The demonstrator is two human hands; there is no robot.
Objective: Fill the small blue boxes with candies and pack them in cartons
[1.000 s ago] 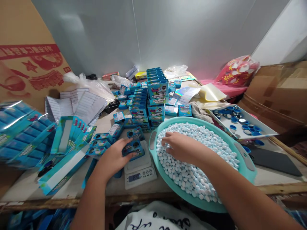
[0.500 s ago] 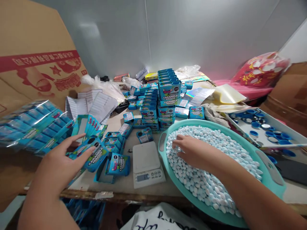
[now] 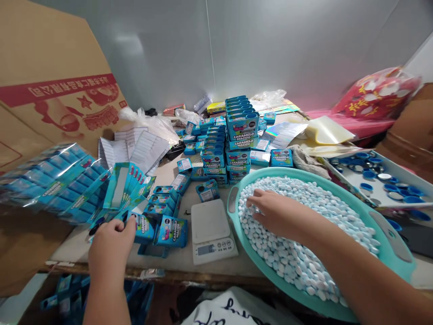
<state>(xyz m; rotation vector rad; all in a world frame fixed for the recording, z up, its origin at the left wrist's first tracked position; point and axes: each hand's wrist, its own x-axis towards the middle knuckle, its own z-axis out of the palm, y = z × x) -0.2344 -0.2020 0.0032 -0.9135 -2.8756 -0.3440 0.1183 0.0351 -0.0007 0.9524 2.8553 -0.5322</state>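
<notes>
My left hand (image 3: 113, 237) has its fingers bent and its thumb pressed at the left end of a blue candy box (image 3: 144, 229) printed "Caramelo Macizo". That box leans beside another blue box (image 3: 172, 231), over an open blue display tray (image 3: 153, 250). My right hand (image 3: 270, 210) reaches into a turquoise basin (image 3: 291, 295) full of small white and pale blue candies (image 3: 297, 266). Its fingers are curved and apart, with the tips among the candies; whether any are under the palm is hidden. Between the hands lies a white digital scale (image 3: 208, 221), its pan bare.
Stacked candy boxes (image 3: 241, 128) stand behind the scale. Flat blue cartons (image 3: 126, 185) and a plastic-wrapped pack (image 3: 57, 180) lie left, by a large cardboard box (image 3: 50, 49). A white tray of blue lids (image 3: 385, 180) sits right of the basin.
My left hand has lowered and drawn in, bringing the candy box down beside the other box at the display tray. My right hand stays in the candies, and the view has shifted slightly.
</notes>
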